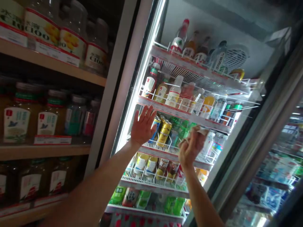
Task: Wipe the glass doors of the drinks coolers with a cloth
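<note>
My left hand (143, 126) is raised with its fingers spread, in front of the third shelf of a lit drinks fridge. Nothing is in it. Beside its fingertips stand yellow cans (164, 133) and a blue can (155, 127). My right hand (190, 149) is closed on a crumpled light-coloured cloth (201, 134), somewhat blurred, level with the same shelf. Green bottles (181, 127) stand behind it, between the two hands. Whether the cloth touches the shelf front, I cannot tell.
Wire-fronted shelves hold bottles, cans and cartons, such as a red-capped bottle (181, 37) on top and green cartons (143, 198) below. The fridge's bright left edge (139, 88) borders wooden shelves (52, 60) of bottles. A metal door frame (255, 142) slants along the right.
</note>
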The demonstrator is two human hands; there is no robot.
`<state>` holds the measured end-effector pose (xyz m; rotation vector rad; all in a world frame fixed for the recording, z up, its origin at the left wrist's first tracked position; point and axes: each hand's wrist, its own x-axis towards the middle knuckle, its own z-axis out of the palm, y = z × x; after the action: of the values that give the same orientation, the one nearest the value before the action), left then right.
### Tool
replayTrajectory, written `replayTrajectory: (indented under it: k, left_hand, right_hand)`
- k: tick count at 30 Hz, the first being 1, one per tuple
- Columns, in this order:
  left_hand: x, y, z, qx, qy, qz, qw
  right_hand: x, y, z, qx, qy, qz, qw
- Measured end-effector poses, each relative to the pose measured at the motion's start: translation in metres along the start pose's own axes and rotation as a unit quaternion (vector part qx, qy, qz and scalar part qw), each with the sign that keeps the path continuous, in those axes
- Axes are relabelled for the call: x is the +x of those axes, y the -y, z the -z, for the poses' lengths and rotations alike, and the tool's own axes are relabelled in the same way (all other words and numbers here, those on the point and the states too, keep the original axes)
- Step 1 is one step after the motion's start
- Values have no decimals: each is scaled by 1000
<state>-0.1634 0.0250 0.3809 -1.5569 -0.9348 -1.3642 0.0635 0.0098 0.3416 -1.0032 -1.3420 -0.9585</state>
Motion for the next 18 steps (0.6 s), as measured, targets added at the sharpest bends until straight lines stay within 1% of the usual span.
replayTrajectory:
  k: [2,3,4,5,6,8,9,10,11,12,14,16,17,18]
  left_hand:
    - [0,1,0,-2,-2,-2,1000]
    - [0,1,-1,-2,-4,-4,1000]
    - [0,2,-1,-1,-5,-5,1000]
    - [-1,2,-1,0,-7,-5,1000]
    - [-1,2,-1,1,-8,-6,1000]
    - [-1,2,-1,1,-11,-8,1000]
    - [-1,2,-2,1,-14,-9,1000]
    - [-1,3,-1,-1,-16,-10,1000]
    - [-1,3,-1,-5,-17,-11,1000]
    - [0,3,-1,-9,-16,-11,1000]
    - [0,4,-1,-20,-13,-8,1000]
    - [0,4,0,-28,-13,-8,999]
    - [0,4,0,-29,-17,-9,999]
    - [1,4,0,-29,-23,-12,999]
  right_hand:
    - [-9,21,-6,-11,26,79,997]
    - [-12,25,-6,-15,35,106,994]
    - [-12,22,-4,-20,41,120,992]
    - [-11,15,-1,-27,37,111,993]
    - [-8,3,3,-37,19,79,996]
    - [0,-20,12,-55,-37,-16,998]
    - [4,-27,15,-60,-63,-58,994]
    - [6,-30,17,-62,-79,-85,991]
    - [6,-27,18,-62,-79,-90,991]
    - [4,-21,18,-60,-61,-71,994]
    - [-1,-7,17,-52,18,23,998]
    - [-2,-4,18,-46,90,115,988]
    - [1,-9,21,-51,101,128,985]
    - [6,-17,23,-61,88,108,988]
